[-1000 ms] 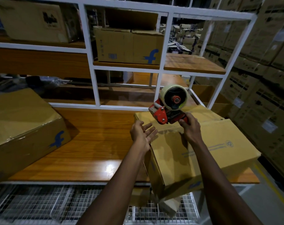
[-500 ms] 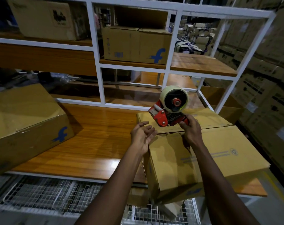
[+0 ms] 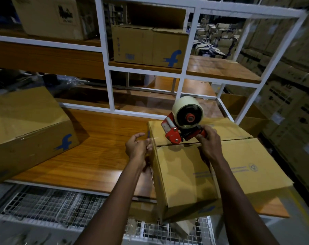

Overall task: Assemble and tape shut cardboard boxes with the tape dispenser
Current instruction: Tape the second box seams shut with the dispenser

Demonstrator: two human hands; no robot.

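The right hand (image 3: 209, 140) is closed round the handle of the one tape dispenser (image 3: 183, 125). Its red nose rests on the seam between the two top flaps of the box (image 3: 185, 174) under this hand. A single pale roll of tape (image 3: 187, 110) sits upright above the knuckles.

The left hand (image 3: 137, 149) is narrow, with its fingers curled in at the box's left top edge. Thumb and fingertips appear to pinch a thin glinting strip of tape (image 3: 151, 138) that leads towards the dispenser.

The box lies on the wooden counter (image 3: 106, 147) and overhangs its near edge above a wire rack (image 3: 44, 204).

Four separate boxes can be counted:
- the one under the hands
- a larger box (image 3: 26, 124) well to the left of the left hand
- a box with a blue logo (image 3: 150, 45) on the shelf beyond the hands
- a box with black print (image 3: 49, 15) on the shelf up and to the left

Stacked cartons (image 3: 291, 85), too many to count, fill the space to the right of the right hand.
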